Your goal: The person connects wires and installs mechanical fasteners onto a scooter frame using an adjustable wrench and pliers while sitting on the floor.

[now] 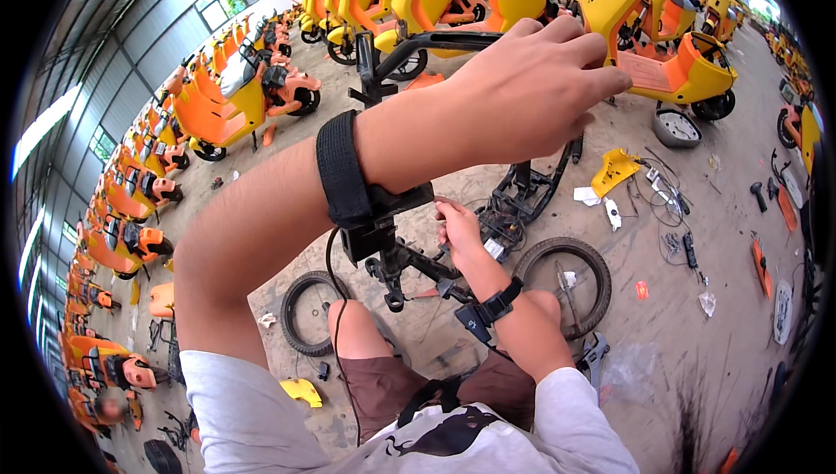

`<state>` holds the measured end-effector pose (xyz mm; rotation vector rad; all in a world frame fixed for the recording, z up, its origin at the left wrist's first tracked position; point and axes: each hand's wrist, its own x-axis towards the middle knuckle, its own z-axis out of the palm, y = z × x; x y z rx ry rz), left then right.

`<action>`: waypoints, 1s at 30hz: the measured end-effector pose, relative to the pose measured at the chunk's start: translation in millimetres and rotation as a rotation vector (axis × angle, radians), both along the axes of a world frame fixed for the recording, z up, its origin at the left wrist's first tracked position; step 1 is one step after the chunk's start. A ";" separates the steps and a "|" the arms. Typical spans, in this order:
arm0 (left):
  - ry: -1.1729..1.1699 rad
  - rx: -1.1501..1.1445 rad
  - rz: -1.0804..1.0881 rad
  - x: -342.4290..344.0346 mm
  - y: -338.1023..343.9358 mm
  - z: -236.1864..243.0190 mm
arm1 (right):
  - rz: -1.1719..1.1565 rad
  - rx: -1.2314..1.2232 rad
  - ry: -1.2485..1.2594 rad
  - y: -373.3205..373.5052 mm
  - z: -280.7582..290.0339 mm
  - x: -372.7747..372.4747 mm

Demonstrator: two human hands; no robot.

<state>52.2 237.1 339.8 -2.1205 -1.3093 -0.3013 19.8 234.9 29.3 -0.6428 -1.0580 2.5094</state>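
Observation:
My left arm reaches across the view from the left, a black strap with a small device on its wrist. My left hand (553, 82) is in front of a black tubular scooter frame (535, 187); its fingers are curled, and the palm and whatever is in it are hidden. Lower down, my right hand (460, 228) is closed in a pinch beside the frame's black bars and wiring; what its fingertips hold cannot be made out. A bare tyred wheel (601, 278) lies right of my knees, and another wheel (292, 313) lies to their left.
Rows of yellow-orange scooters (231, 104) stand left and ahead. On the floor to the right are a yellow panel (615, 171), a round grey part (677, 129), cables (666, 195) and orange pieces (761, 267). Another yellow piece (301, 391) lies near my left leg.

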 end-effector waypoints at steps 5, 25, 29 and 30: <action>0.159 0.010 0.006 4.3 -8.9 6.2 | 0.000 0.000 0.006 4.9 6.3 6.9; 0.330 0.209 0.024 -36.7 -165.1 67.3 | 0.202 -0.073 0.162 11.4 18.7 18.9; 0.347 0.200 -0.041 -48.0 -167.8 70.1 | 0.300 -0.104 0.287 7.9 19.5 22.2; 0.365 0.243 0.000 -51.9 -168.9 67.2 | 0.310 -0.111 0.293 5.5 20.5 24.4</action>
